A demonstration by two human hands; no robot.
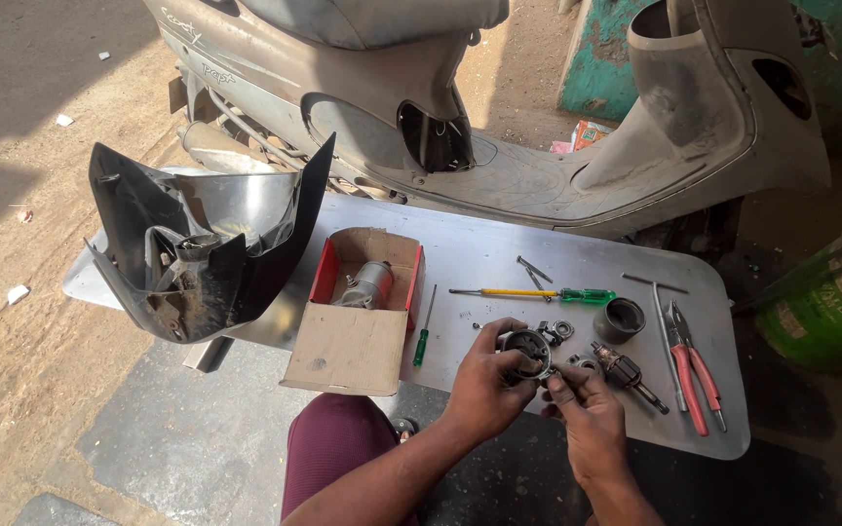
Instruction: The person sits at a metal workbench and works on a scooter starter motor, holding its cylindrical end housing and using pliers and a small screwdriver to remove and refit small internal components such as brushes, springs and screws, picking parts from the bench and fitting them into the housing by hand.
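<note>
My left hand (484, 382) grips a round metal motor end plate (526, 348) above the front edge of a flat metal sheet (479, 255). My right hand (587, 414) pinches the plate's lower right side with its fingertips. Just right of my hands lies a motor armature (626, 373) with its shaft pointing right. A small bearing ring (563, 329) and other little parts lie behind the plate. A dark cylindrical motor housing (620, 319) stands farther right.
An open cardboard box (353, 341) with a grey motor inside sits left of my hands. Two green-handled screwdrivers (538, 293), red-handled pliers (696, 375) and a thin rod lie on the sheet. A black scooter panel (197, 248) rests at left; a grey scooter (538, 175) stands behind.
</note>
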